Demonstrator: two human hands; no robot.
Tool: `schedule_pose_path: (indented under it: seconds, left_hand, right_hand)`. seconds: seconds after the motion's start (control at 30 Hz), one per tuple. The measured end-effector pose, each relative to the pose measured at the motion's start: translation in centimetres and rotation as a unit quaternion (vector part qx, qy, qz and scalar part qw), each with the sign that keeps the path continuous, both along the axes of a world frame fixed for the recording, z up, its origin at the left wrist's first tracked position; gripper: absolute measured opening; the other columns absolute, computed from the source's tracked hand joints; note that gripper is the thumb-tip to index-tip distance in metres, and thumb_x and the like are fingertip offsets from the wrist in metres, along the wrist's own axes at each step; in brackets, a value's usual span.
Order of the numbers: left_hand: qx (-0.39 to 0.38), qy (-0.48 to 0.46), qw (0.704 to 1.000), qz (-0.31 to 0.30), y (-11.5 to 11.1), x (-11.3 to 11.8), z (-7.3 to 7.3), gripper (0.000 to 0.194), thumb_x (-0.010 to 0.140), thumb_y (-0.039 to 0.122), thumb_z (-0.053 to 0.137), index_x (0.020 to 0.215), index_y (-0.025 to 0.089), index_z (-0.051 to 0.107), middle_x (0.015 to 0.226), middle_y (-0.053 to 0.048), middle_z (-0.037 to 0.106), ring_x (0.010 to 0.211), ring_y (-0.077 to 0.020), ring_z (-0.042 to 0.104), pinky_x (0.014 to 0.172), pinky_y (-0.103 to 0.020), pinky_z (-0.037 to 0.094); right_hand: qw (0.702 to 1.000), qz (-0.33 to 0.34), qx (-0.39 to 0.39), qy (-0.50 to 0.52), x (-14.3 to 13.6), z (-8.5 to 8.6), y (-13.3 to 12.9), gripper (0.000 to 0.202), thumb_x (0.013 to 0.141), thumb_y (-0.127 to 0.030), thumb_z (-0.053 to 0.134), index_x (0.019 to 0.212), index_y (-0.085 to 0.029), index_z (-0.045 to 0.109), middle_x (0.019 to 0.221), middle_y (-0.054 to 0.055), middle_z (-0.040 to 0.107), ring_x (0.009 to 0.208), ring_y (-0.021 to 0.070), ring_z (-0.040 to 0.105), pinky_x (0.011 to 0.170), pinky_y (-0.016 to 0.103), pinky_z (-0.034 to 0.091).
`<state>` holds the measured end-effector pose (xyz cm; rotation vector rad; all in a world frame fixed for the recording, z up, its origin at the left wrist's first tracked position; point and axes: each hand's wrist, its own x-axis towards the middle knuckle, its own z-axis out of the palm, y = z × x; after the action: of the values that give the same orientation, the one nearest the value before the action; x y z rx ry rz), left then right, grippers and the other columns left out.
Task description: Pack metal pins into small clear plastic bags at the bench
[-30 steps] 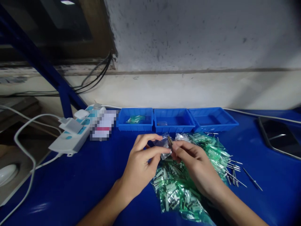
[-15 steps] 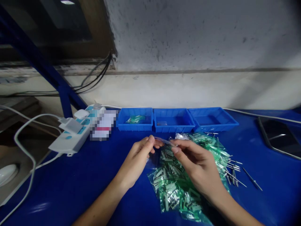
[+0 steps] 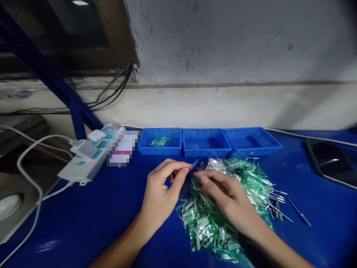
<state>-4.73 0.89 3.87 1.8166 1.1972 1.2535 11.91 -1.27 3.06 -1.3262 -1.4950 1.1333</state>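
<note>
Between the thumb and index finger of my left hand [image 3: 161, 190] is a small clear plastic bag [image 3: 194, 164], seen nearly edge-on. My right hand [image 3: 232, 195] is just to its right, thumb and fingertips drawn close together; whether anything is between them I cannot make out. Below and beside both hands spreads a heap of green-tinted clear packets [image 3: 203, 225] with pale strips and metal pieces inside. Another clear bag [image 3: 184, 191] lies on the table, partly behind my left hand. Thin metal rods [image 3: 277, 208] are scattered at the heap's right side.
Three blue bins line the wall: the left bin [image 3: 160, 150] has green packets, the middle bin [image 3: 208, 152] a small clear packet, then the right bin [image 3: 253, 150]. A power strip [image 3: 83, 163] with cables stands left. A dark phone [image 3: 331, 160] lies right.
Half a second ago both hands touched the clear bag, stretched between them. Now my right fingers have come off it, and my left hand has turned, tilting the bag upward.
</note>
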Motion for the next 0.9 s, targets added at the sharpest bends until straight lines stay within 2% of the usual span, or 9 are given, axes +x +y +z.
schedule_pose_path:
  seconds: [0.13, 0.27, 0.43, 0.57, 0.67, 0.8, 0.9]
  left_hand:
    - [0.104, 0.076, 0.99, -0.055, -0.2, 0.2, -0.2, 0.018, 0.085, 0.012, 0.055, 0.093, 0.021, 0.068, 0.09, -0.001, 0.064, 0.085, -0.0117, 0.057, 0.075, -0.024, 0.046]
    - [0.139, 0.131, 0.976, -0.101, -0.4, 0.3, -0.7, 0.023, 0.084, 0.009, 0.054, 0.098, 0.021, 0.067, 0.097, -0.003, 0.062, 0.095, -0.0142, 0.054, 0.082, -0.028, 0.045]
    - [0.113, 0.145, 0.976, -0.115, -0.6, 0.5, -0.4, 0.019, 0.084, 0.013, 0.056, 0.097, 0.02, 0.067, 0.099, -0.004, 0.061, 0.098, -0.016, 0.052, 0.085, -0.03, 0.044]
    - [0.03, 0.09, 0.987, -0.131, -0.8, 0.4, 0.3, 0.015, 0.086, 0.02, 0.054, 0.091, 0.019, 0.068, 0.09, -0.003, 0.063, 0.089, -0.0146, 0.055, 0.08, -0.027, 0.043]
    - [-0.096, 0.012, 0.989, -0.114, -0.6, 0.2, 0.4, 0.029, 0.091, 0.035, 0.044, 0.087, 0.019, 0.068, 0.085, -0.003, 0.063, 0.079, -0.0138, 0.056, 0.069, -0.025, 0.043]
    - [-0.262, -0.076, 0.956, -0.106, 0.0, 0.0, 0.1, 0.057, 0.093, 0.05, 0.023, 0.084, 0.017, 0.069, 0.075, -0.004, 0.062, 0.065, -0.0129, 0.051, 0.055, -0.024, 0.037]
    - [-0.309, -0.103, 0.94, -0.098, 0.1, 0.1, -0.2, 0.044, 0.089, 0.049, 0.039, 0.079, 0.016, 0.066, 0.065, -0.001, 0.057, 0.059, -0.011, 0.048, 0.052, -0.022, 0.034]
  right_hand:
    - [0.989, -0.004, -0.076, 0.128, 0.1, -0.3, 0.4, 0.046, 0.089, -0.052, 0.04, 0.063, -0.018, 0.058, 0.061, 0.0, 0.052, 0.061, 0.0123, 0.046, 0.058, 0.027, 0.036]
    - [0.968, -0.021, -0.116, 0.223, 0.1, -0.6, 0.7, 0.032, 0.084, -0.045, 0.055, 0.067, -0.018, 0.059, 0.062, -0.002, 0.05, 0.058, 0.01, 0.042, 0.055, 0.023, 0.034]
    - [0.974, -0.04, -0.088, 0.206, 0.0, -0.5, 0.7, 0.019, 0.08, -0.037, 0.062, 0.076, -0.019, 0.063, 0.072, -0.001, 0.056, 0.065, 0.0099, 0.048, 0.061, 0.021, 0.038]
    - [0.986, -0.072, -0.018, 0.151, 0.1, -0.4, 0.6, 0.016, 0.079, -0.036, 0.063, 0.081, -0.02, 0.063, 0.075, 0.0, 0.059, 0.067, 0.0114, 0.051, 0.061, 0.022, 0.04]
    - [0.989, -0.087, 0.055, 0.108, 0.1, -0.2, 0.4, 0.009, 0.08, -0.031, 0.062, 0.08, -0.021, 0.063, 0.072, -0.001, 0.058, 0.064, 0.0114, 0.051, 0.056, 0.023, 0.04]
    - [0.984, -0.066, 0.161, 0.028, 0.0, -0.2, 0.1, 0.008, 0.082, -0.022, 0.058, 0.085, -0.024, 0.065, 0.077, 0.0, 0.058, 0.068, 0.0136, 0.052, 0.059, 0.026, 0.042]
    - [0.974, -0.058, 0.218, -0.016, 0.0, -0.4, -0.1, 0.016, 0.081, -0.016, 0.056, 0.088, -0.026, 0.067, 0.089, 0.003, 0.054, 0.082, 0.0175, 0.053, 0.069, 0.032, 0.045]
